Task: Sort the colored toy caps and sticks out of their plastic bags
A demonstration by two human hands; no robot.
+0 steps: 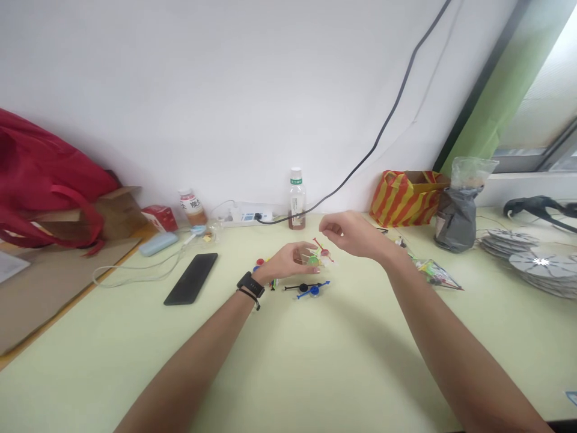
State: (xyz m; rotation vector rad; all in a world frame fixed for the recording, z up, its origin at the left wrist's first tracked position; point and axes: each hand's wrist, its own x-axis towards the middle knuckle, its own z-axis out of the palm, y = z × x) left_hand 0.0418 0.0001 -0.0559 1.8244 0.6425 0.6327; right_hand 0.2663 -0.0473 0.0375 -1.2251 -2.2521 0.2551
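Observation:
My left hand (288, 260), with a black watch on its wrist, curls round a small cluster of plastic arrow spinners. A green spinner (313, 261) shows between its thumb and fingers. A red arrow spinner (324, 252) lies just beyond the fingertips; whether it touches them I cannot tell. My right hand (347, 233) is raised above and to the right, fingers curled together, and anything inside is hidden. On the table below the left hand, a black arrow spinner (303, 288) and a blue arrow spinner (314, 291) lie close together. Red and blue pieces (259, 264) show partly behind the left wrist.
A drink bottle (296, 201) stands by the wall near a power strip (250, 214). A black phone (191, 279) lies left. To the right are a bag of small parts (437, 275), a striped bag (403, 198) and stacked grey discs (543, 267). A black cable (374, 144) hangs down the wall.

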